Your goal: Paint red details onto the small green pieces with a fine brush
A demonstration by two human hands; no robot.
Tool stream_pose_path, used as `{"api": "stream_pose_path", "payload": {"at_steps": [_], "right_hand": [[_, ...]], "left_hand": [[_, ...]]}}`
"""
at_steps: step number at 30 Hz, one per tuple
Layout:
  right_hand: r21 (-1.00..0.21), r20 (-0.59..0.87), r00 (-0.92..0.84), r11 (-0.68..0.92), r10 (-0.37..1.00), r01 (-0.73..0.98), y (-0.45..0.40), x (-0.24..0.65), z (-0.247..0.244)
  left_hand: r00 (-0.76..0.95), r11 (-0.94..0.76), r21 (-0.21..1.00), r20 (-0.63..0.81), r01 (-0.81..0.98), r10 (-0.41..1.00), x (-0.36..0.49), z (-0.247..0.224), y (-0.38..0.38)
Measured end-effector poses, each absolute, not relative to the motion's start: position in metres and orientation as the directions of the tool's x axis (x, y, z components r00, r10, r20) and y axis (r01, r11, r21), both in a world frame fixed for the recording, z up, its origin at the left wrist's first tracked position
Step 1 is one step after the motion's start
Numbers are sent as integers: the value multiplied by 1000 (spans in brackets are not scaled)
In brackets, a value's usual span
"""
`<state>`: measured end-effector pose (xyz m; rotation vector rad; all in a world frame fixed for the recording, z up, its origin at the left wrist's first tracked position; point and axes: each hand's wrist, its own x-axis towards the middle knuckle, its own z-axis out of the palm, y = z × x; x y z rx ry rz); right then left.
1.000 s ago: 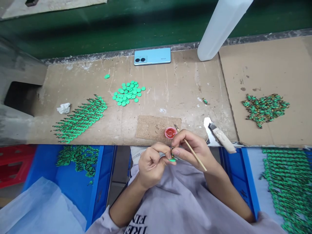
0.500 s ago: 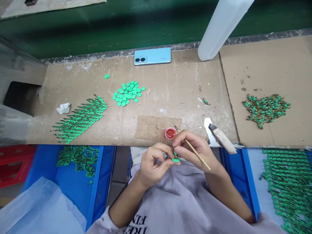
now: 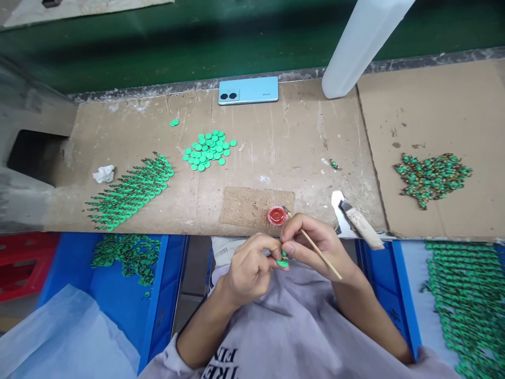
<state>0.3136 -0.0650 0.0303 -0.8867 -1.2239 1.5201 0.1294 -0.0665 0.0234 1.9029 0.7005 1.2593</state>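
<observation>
Between the fingers of my left hand [image 3: 252, 266] is a small figurine on a round green base [image 3: 282, 262]; its upper part is mostly hidden by my fingertips. My right hand [image 3: 315, 245] is closed round a thin wooden paintbrush [image 3: 320, 253], its tip pointing up and away from me. The right thumb and forefinger also meet the top of the figurine. Just beyond my hands, a small cup of red liquid [image 3: 277, 215] stands on a brown board [image 3: 245, 206].
Loose green discs [image 3: 209, 150] lie beside rows of based figurines [image 3: 132, 192]. Unbased pieces [image 3: 432, 176] form a pile at right. A blue phone [image 3: 248, 90], white post [image 3: 347, 52] and wrapped blade [image 3: 361, 223] are on the bench. Blue bins [image 3: 118, 300] flank my lap.
My left fingers have shifted round the figurine, and its green base sits slightly lower and tilts differently. My right hand still holds the paintbrush, its fingertips now closer to the left ones.
</observation>
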Motion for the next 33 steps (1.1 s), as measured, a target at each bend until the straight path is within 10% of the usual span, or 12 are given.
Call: {"api": "stream_pose_path", "payload": {"at_steps": [33], "right_hand": [[-1000, 0, -104, 0, 995, 7, -79, 328, 26]], "left_hand": [[278, -608, 779, 556, 153, 783, 112, 29, -61]]}}
